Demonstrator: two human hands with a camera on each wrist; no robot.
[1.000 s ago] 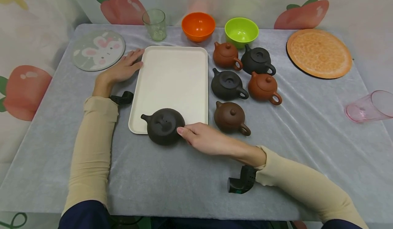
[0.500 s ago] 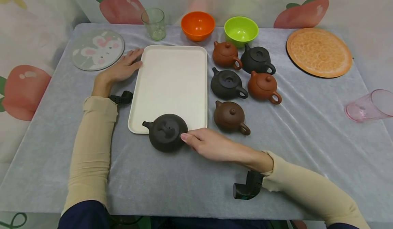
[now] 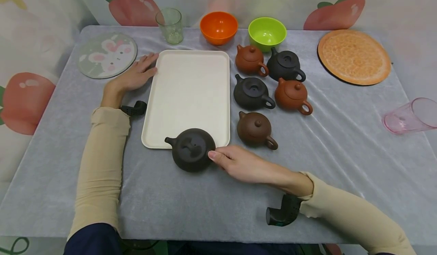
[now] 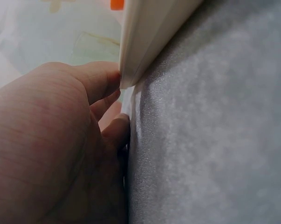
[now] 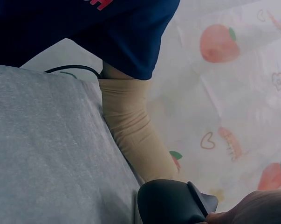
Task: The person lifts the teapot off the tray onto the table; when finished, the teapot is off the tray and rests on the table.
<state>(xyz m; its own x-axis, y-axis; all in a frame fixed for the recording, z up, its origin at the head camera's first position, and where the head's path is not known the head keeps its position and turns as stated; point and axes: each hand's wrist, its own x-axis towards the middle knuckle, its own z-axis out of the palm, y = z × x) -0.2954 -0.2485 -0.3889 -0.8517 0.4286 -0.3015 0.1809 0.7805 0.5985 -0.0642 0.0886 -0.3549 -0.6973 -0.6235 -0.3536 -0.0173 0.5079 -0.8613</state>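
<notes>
A dark brown teapot (image 3: 191,149) sits across the near edge of the cream tray (image 3: 189,81), spout pointing left. My right hand (image 3: 214,155) holds it at its right side, thumb on top; the handle is hidden under the fingers. In the right wrist view the teapot (image 5: 170,203) shows at the bottom, with the hand (image 5: 254,210) just beside it. My left hand (image 3: 144,67) rests flat at the tray's far left edge with straight fingers. In the left wrist view its thumb (image 4: 100,77) touches the tray's rim (image 4: 147,37).
Several more teapots stand right of the tray, the nearest a brown one (image 3: 256,129). An orange bowl (image 3: 219,27), a green bowl (image 3: 267,32) and a glass (image 3: 170,25) line the back. A rabbit mat (image 3: 107,54), an orange plate (image 3: 353,56) and a tipped pink cup (image 3: 409,115) lie at the sides.
The dark teapot has slid right and toward me along the tray's near edge, held by my right hand. My left hand has stayed put.
</notes>
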